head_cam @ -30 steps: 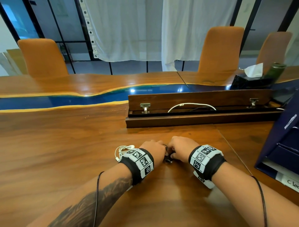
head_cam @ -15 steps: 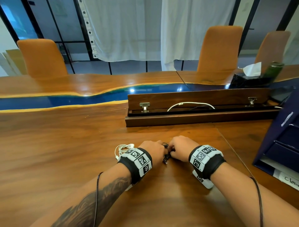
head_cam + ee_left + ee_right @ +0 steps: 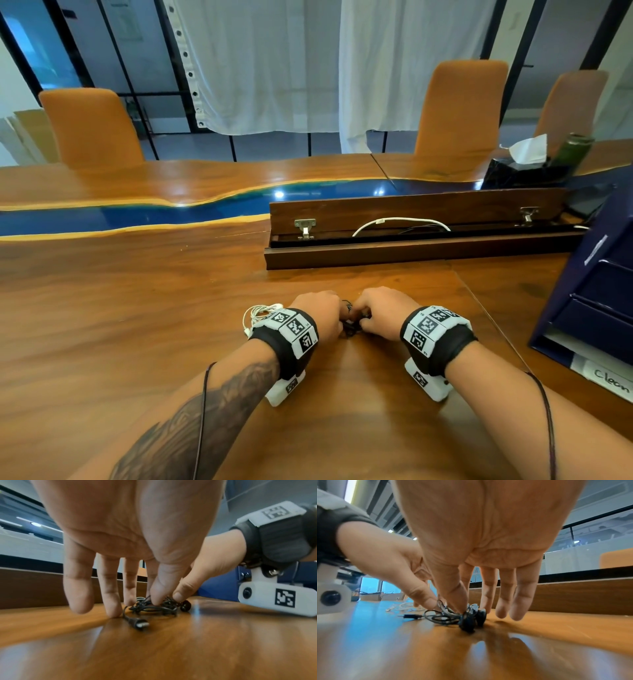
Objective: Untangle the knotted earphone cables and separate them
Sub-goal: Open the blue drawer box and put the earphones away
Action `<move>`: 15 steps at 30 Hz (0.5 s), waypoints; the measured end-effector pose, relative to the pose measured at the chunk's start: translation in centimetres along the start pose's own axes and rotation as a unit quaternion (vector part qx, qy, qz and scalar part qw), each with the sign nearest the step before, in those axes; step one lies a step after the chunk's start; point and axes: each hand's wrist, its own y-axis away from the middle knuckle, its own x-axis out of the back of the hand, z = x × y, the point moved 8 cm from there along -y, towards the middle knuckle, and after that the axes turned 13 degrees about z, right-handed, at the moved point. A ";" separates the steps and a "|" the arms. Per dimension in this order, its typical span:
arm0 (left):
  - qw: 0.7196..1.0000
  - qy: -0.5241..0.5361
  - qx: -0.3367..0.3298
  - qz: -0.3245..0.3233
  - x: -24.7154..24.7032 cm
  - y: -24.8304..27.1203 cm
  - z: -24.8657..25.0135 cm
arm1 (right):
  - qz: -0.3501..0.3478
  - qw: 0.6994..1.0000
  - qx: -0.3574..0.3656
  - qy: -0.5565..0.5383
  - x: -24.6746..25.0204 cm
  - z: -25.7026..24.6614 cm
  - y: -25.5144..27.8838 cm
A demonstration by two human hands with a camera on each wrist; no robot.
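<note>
The black earphone cable (image 3: 152, 607) lies in a small knotted bundle on the wooden surface (image 3: 137, 325), and both hands meet over it. The left hand (image 3: 320, 317) pinches strands at the bundle's left side between thumb and forefinger; its other fingers (image 3: 109, 601) reach down straight, one tip touching the surface just beside the bundle. The right hand (image 3: 385, 313) pinches the bundle's right side with thumb and forefinger, its remaining fingers (image 3: 520, 601) hanging loosely extended above the surface. The black jack plug (image 3: 137, 623) trails out of the bundle on its near-left side, and two black earbuds (image 3: 471, 618) sit at its right edge. A white earphone cable (image 3: 258, 313) lies coiled left of the bundle, just behind the left wrist, apart from the black one. Beyond the bundle stands a long dark wooden cable box (image 3: 411, 246), lid raised.
</note>
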 end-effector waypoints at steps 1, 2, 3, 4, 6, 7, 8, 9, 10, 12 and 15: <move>1.000 0.013 0.009 0.006 0.1 0.0 -0.2 | 0.002 1.000 -0.004 -0.011 0.1 0.1 0.1; 0.999 0.026 0.017 0.015 0.1 0.0 -0.5 | 0.007 1.000 -0.010 -0.023 0.2 0.2 0.2; 0.999 0.040 0.025 0.025 0.3 -0.1 -0.7 | 0.014 0.999 -0.016 -0.035 0.4 0.3 0.3; 0.997 0.052 0.033 0.036 0.5 -0.1 -1.0 | 0.022 0.998 -0.023 -0.049 0.5 0.4 0.3; 0.995 0.073 0.044 0.058 1.0 -0.3 -1.7 | 0.035 0.995 -0.039 -0.082 0.7 0.8 0.5; 0.993 0.084 0.049 0.068 1.4 -0.2 -2.1 | 0.040 0.993 -0.045 -0.097 0.8 1.0 0.5; 0.991 0.097 0.054 0.079 1.8 -0.2 -2.5 | 0.046 0.992 -0.049 -0.106 1.0 1.1 0.6; 0.987 0.115 0.063 0.090 2.2 -0.1 -3.0 | 0.052 0.991 -0.050 -0.110 1.4 1.3 0.6; 0.983 0.136 0.073 0.102 2.7 -0.1 -3.4 | 0.060 0.991 -0.050 -0.109 1.8 1.3 0.7; 0.970 0.183 0.090 0.134 4.1 0.2 -4.1 | 0.076 0.990 -0.048 -0.105 2.7 1.3 1.0; 0.946 0.247 0.081 0.192 6.7 0.3 -3.3 | 0.111 0.987 -0.056 -0.101 4.8 1.6 1.9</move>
